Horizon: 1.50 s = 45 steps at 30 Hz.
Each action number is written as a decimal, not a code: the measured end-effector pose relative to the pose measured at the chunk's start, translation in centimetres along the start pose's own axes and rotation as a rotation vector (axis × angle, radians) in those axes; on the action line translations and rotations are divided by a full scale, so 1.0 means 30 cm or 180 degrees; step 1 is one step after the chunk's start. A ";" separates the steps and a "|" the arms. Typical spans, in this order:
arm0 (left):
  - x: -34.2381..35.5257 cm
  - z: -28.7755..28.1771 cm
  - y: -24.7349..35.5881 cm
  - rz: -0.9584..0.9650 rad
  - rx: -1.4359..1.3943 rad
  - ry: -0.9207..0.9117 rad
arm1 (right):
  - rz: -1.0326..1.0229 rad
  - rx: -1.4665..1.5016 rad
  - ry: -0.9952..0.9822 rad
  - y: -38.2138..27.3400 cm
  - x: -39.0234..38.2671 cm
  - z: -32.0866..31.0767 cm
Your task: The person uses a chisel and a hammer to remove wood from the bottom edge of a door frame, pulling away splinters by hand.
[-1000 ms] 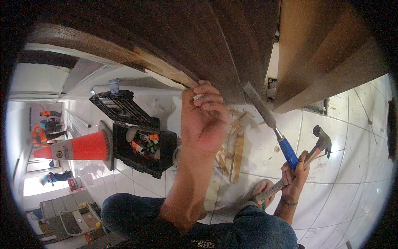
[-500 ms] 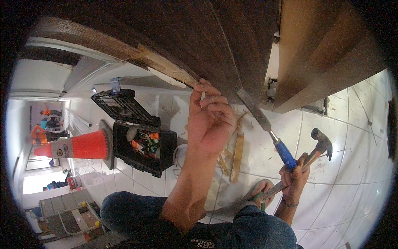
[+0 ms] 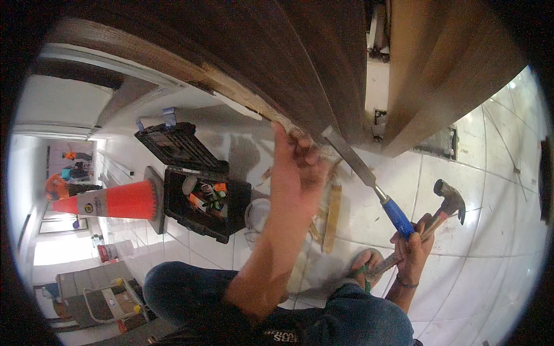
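My left hand (image 3: 297,173) is raised beneath the edge of a dark wooden panel (image 3: 242,52). Its thumb stands apart from the loosely bent, slightly blurred fingers, and I see nothing held in them. The fingertips are close to the panel's rough, pale raw edge (image 3: 248,98); whether they touch it I cannot tell. Lower right, my right hand (image 3: 411,248) is closed around two tools together: a chisel (image 3: 397,216) with a blue handle, its flat blade pointing up and left toward the panel, and a claw hammer (image 3: 450,199), its head out to the right.
An open black toolbox (image 3: 202,225) with mixed items stands left of my left forearm, beside an orange traffic cone (image 3: 115,202). Wood strips (image 3: 333,216) lie on the white tiled floor. A lighter wooden panel (image 3: 444,69) rises at upper right. People (image 3: 63,181) are far left.
My left hand has shifted slightly down from the panel edge, its thumb parting from the fingers. The panel sits a little differently in view. My right hand keeps both tools.
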<state>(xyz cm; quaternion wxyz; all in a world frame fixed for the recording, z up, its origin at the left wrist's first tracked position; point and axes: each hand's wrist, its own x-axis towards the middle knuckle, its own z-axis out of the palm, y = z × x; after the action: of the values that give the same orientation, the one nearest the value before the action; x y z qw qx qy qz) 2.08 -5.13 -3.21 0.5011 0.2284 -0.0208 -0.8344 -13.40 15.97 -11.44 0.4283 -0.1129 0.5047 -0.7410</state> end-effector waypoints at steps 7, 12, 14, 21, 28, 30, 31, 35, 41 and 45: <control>-0.169 -0.028 -0.269 0.0656 0.2206 0.0390 | -0.0366 -0.0361 -0.0152 -0.040 0.041 0.063; -0.179 0.073 -0.239 0.0550 0.2481 0.0289 | -0.0199 -0.0671 -0.0313 -0.108 0.055 0.133; -0.168 0.104 -0.212 0.0484 0.2326 0.0273 | -0.0229 -0.0795 -0.0165 -0.111 0.062 0.163; -0.160 0.135 -0.172 0.0352 0.2546 -0.0094 | -0.0386 -0.0645 -0.0054 -0.132 0.080 0.238; -0.147 0.126 -0.174 0.0343 0.2385 -0.0385 | -0.0894 -0.1098 0.0401 -0.063 0.101 0.189; -0.148 0.133 -0.186 0.0429 0.2263 -0.0369 | -0.1125 -0.1769 0.0649 -0.061 0.102 0.171; -0.148 0.136 -0.192 0.0505 0.2138 -0.0361 | -0.0737 -0.1857 0.0845 -0.084 0.089 0.163; -0.156 0.149 -0.208 0.0487 0.2128 -0.0067 | -0.0509 -0.1531 0.1014 -0.079 0.058 0.148; -0.152 0.142 -0.193 0.0424 0.2385 -0.0031 | -0.0442 -0.0451 0.0711 -0.079 0.054 0.179; -0.129 0.121 -0.210 0.0461 0.2232 -0.0166 | -0.0774 -0.0255 0.0480 -0.072 0.045 0.172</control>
<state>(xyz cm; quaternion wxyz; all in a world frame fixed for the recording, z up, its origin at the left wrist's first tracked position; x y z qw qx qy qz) -3.06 0.57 -0.21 0.4494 0.3631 -0.3348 -0.7444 -12.24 11.87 -7.57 0.2915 -0.1343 0.5472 -0.7730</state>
